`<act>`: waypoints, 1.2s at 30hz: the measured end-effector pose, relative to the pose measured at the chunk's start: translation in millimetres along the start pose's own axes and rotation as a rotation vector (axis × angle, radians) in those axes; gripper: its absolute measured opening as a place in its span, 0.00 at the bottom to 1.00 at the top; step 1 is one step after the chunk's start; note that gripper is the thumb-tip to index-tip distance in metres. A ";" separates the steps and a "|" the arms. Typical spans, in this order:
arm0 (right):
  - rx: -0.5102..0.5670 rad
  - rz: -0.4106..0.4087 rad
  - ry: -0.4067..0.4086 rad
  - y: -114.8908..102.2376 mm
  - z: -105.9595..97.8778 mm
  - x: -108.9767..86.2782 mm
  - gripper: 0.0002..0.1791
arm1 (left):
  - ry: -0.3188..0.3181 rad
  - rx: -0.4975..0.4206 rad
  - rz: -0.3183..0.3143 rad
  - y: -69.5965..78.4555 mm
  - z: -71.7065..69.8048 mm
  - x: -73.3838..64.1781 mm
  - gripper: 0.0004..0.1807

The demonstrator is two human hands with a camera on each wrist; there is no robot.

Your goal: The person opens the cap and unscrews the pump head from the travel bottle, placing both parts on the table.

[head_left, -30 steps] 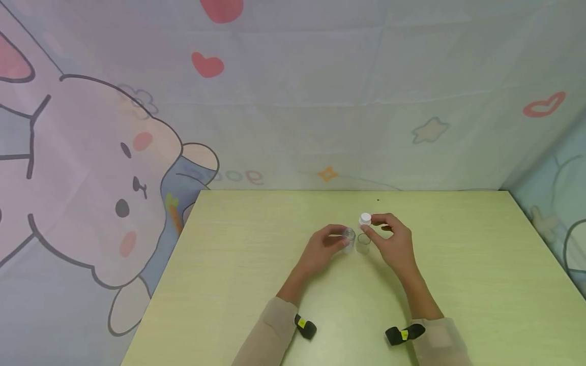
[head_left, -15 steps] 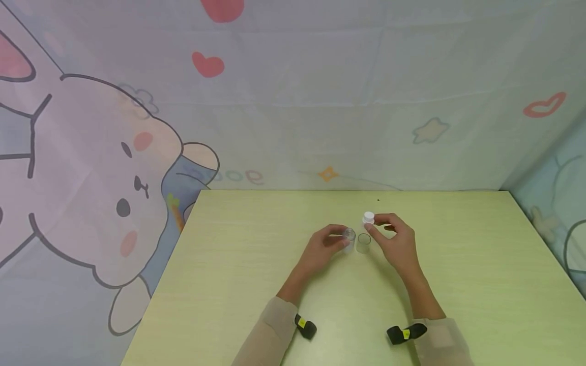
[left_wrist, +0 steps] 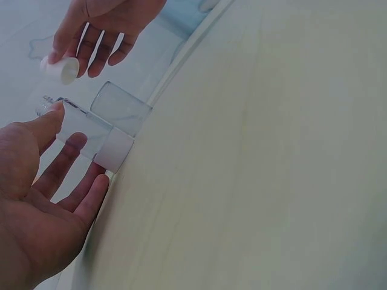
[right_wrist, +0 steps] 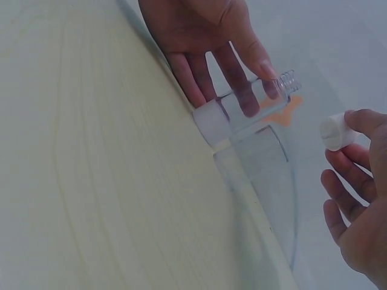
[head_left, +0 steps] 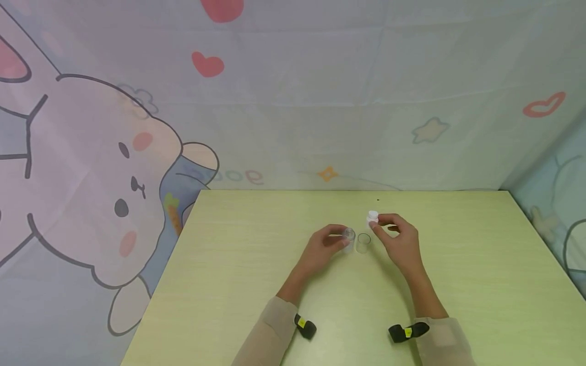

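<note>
A clear bottle (head_left: 349,234) with a white lower part (right_wrist: 211,122) and an uncovered threaded neck (right_wrist: 291,81) stands upright on the table. My left hand (head_left: 320,250) holds it between thumb and fingers. Just right of it, a clear, open-topped cup (head_left: 363,246) stands close beside the bottle; it looks empty in the left wrist view. My right hand (head_left: 401,245) pinches a white cap (head_left: 373,217) between thumb and fingertips, in the air beyond the cup and to its right. The cap's hollow underside shows in the left wrist view.
A pale yellow-green table (head_left: 220,284) spreads out around the hands. Behind it hangs a printed cloth (head_left: 293,101) that meets the table's back edge. A tiny dark speck (head_left: 378,200) lies near that edge. Both wrists wear black straps.
My right hand has moved a little to the right and slightly away with the cap, leaving the cup's mouth unobstructed. The left hand, bottle and cup have stayed in place.
</note>
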State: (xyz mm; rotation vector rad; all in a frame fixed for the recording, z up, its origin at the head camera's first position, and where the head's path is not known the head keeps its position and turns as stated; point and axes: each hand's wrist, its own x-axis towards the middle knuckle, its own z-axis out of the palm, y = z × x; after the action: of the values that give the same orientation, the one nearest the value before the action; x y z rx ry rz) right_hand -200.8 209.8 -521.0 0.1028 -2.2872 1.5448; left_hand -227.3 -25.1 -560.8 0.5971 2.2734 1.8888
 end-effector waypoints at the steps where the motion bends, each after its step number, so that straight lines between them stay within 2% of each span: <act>1: 0.000 0.003 -0.002 0.2 -0.3 0.0 0.15 | 0.001 -0.001 -0.001 0.0 0.2 0.1 0.17; 36: -0.039 0.073 -0.042 4.1 -10.5 1.7 0.19 | -0.007 0.010 0.004 -1.0 -0.5 0.3 0.17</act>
State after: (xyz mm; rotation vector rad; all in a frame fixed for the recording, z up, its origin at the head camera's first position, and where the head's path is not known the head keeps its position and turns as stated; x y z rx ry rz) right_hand -200.7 221.1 -520.6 0.0427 -2.3775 1.5460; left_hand -227.9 -25.6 -561.6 0.6095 2.2804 1.8757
